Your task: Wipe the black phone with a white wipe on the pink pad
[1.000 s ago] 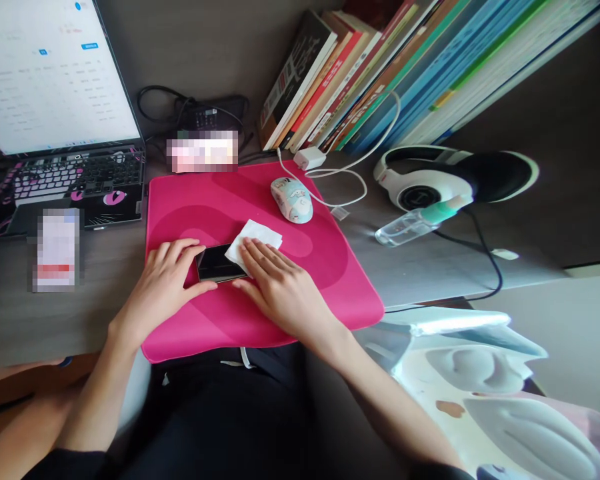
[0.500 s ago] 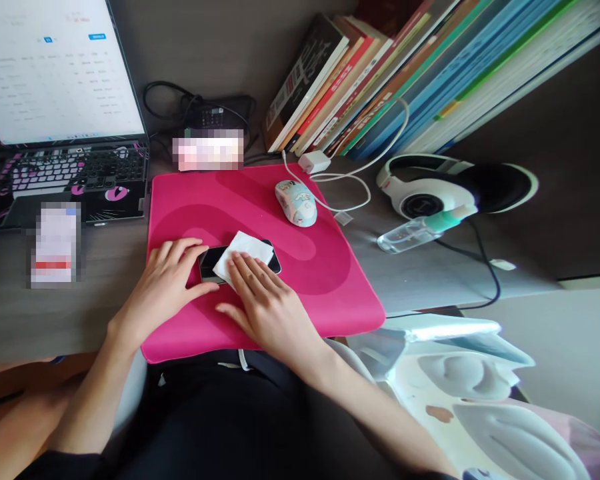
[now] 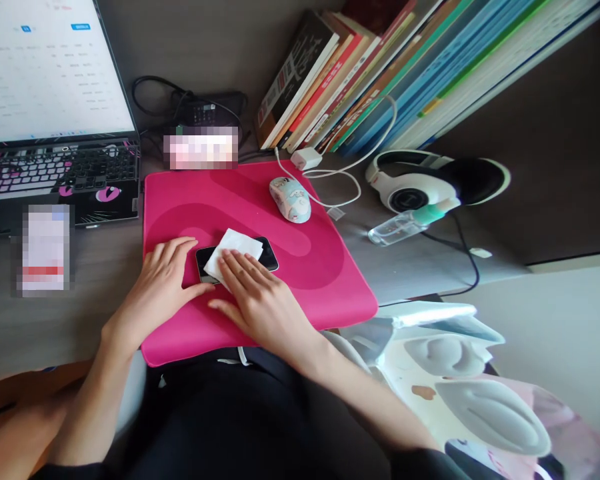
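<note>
A dark phone (image 3: 269,251) with a light edge lies flat on the pink desk mat (image 3: 330,293). A folded white tissue (image 3: 240,241) covers the middle of its screen. My right hand (image 3: 255,290) presses the tissue down with fingers stretched together, the thumb off to the side. At the phone's left end, my left hand (image 3: 160,280) is spread around the corner and holds nothing. Its thumb tip is by the near edge, and its fingertips are just beside the far left corner; whether they touch it I cannot tell.
A patterned mouse (image 3: 290,200) rests on the mat. An open laptop (image 3: 60,173) and a blurred upright rectangle (image 3: 45,250) are on the left. Right of the mat are a spray bottle (image 3: 397,229), headphones (image 3: 415,187) and a white charger (image 3: 306,158). Books (image 3: 330,87) lean behind.
My right hand and the tissue have slid slightly left across the phone. The fingers of my left hand have drawn a little away from the phone's corner. The whole view has shifted slightly.
</note>
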Demonstrator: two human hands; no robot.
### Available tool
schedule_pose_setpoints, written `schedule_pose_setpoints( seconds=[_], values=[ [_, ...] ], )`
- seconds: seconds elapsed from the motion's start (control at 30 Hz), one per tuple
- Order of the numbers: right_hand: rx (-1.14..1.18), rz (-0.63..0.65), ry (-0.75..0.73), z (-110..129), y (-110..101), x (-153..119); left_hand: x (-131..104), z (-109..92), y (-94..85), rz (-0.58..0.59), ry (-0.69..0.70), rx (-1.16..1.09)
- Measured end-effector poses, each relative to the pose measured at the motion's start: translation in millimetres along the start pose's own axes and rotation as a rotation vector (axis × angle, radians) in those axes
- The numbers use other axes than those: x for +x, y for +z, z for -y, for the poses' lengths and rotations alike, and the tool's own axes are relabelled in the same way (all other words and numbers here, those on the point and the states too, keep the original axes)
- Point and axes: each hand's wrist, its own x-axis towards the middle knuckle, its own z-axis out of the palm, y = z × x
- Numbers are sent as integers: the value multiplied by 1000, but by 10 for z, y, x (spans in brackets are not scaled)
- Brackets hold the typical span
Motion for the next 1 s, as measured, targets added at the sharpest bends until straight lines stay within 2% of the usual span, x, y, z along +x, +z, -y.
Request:
schedule_pose_setpoints(
  seconds=[0.1,0.17,0.33,0.4,0.6,0.83,1.0],
  values=[
    [18,-6,-34,145,-37,-83,-12,36,23,-14,34,-3],
    [43,11,-49,163,-34,-34,-14,61,23,0,48,14],
    [118,19,-51,9,108,302,-12,83,-6,11,34,22],
    [132,-2,-42,-13,161,355,-14,85,-9,7,32,12],
    [172,-45,-130,68,137,190,-9,104,3,-1,24,13],
    [205,-22,-124,7,173,350,-15,122,-30,22,38,44],
    [225,-25,-156,12,134,230,-2,102,-40,18,6,37]
  ],
)
